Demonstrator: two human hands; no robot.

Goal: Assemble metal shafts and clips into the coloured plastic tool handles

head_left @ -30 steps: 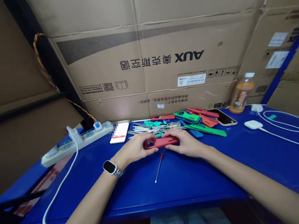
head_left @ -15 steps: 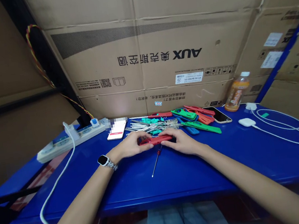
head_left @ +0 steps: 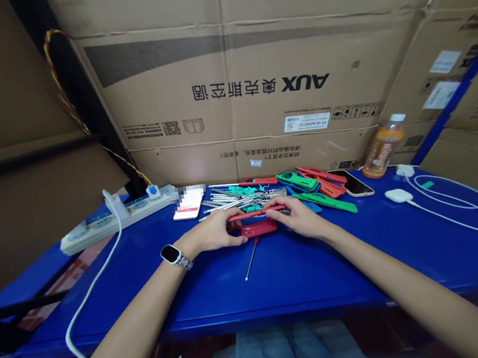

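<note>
Red plastic shells between fingers

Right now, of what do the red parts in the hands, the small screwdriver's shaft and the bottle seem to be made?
Red parts: probably plastic, smooth and slightly glossy, from the even colour and soft sheen.
Screwdriver shaft: most likely metal, smooth grey, judging by its thin, straight form.
Bottle: probably clear plastic; orange shows through, though glass is possible.
</note>
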